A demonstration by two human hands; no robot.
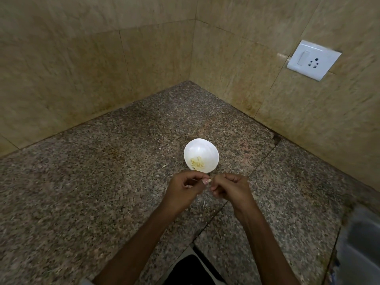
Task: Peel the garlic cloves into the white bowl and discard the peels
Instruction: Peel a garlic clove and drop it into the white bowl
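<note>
A speckled grey-brown granite countertop [102,182] fills the corner between beige marbled tile walls [82,68], and a small round white bowl [205,148] sits on it, with a white plastic switch-and-socket plate [313,59] on the wall well up and to the bowl's right. Just in front of the bowl's near rim, the left hand [183,192] and right hand [230,189] meet with fingers curled, together pinching one small pale garlic clove [209,180] at their fingertips. Inside the bowl lies a little heap of pale peeled garlic cloves [197,163], and a tiny papery peel scrap [163,166] lies just left of the bowl.
</note>
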